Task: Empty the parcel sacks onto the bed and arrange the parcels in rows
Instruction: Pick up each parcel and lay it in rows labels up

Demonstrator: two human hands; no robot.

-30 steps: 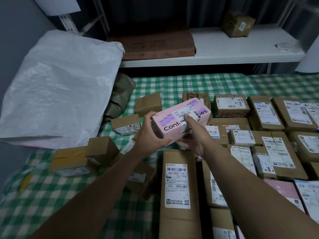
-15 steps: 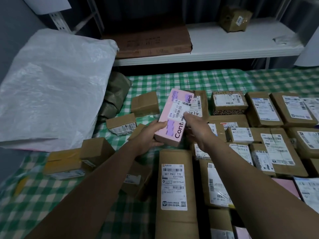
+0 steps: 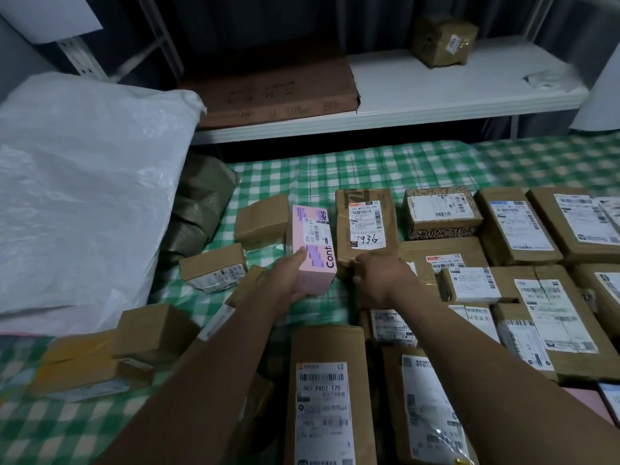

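A bed (image 3: pixel 335 169) with a green-and-white checked cover fills most of the view; its near and right edges are cut off by the frame. A large white woven sack (image 3: pixel 84 196) lies over the bed's left side, running out of view at the left. Behind the far edge stands a white shelf (image 3: pixel 436 92), which carries a flat brown carton (image 3: pixel 275 92) with print too dim to read.

Brown labelled parcels (image 3: pixel 516 229) lie in close rows over the right half of the bed. Those at the right edge are cut off, and most of the label text is blurred. A long brown parcel (image 3: pixel 325 347) lies at the near edge between the two forearms, its lower end out of frame.

A crumpled olive bag (image 3: pixel 201 203) is tucked against the sack, partly hidden by it. An olive-wrapped parcel (image 3: pixel 443 40) sits on the shelf. Several small loose boxes (image 3: pixel 211 266) lie scattered on the left part of the bed, some behind the left forearm.

Near the middle of the bed, a brown parcel with a handwritten number (image 3: pixel 365 223) heads the leftmost row. Just beside it on the left is a pink box (image 3: pixel 313 243), lying lengthwise, its printed word partly covered by a label.

The left hand (image 3: pixel 288 280) grips the near end of the pink box, thumb on top. The right hand (image 3: pixel 382 280) is at the near end of the numbered parcel, back to the camera; its fingers are hidden, so I cannot tell whether it holds anything.
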